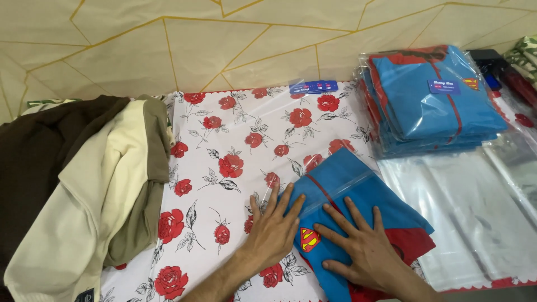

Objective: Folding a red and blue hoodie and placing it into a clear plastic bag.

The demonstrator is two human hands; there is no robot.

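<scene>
Closest to me, both hands lie flat on a folded blue garment [358, 207] with red trim and a yellow-and-red emblem, which sits at the near edge of the table, partly slid into a clear plastic sleeve [341, 173]. The left hand [272, 229] rests palm down with fingers spread, half on the garment's left edge and half on the cloth beside it. The right hand [361, 246] presses flat on the middle of the fold. Neither hand is closed around anything; the palms are open and simply bearing down.

The garment looks light and soft, likely to slump or unfold if lifted by one corner, and the sleeve looks thin and slippery, so I judge it safest taken by both folded edges at once, or held flat while the plastic is drawn over it.

Under it lies a white tablecloth [235, 140] printed with red roses. To the left sits a loose heap of brown, cream and olive clothes [84, 179]. To the right, empty clear bags [464, 212] lie spread flat. Farther back on the right stands a stack of bagged blue garments [430, 100], each with a small label. Another clear bag with a blue header strip [313, 86] lies at the far edge. Behind everything rises a cream wall [168, 45] crossed by thin gold lines.
</scene>
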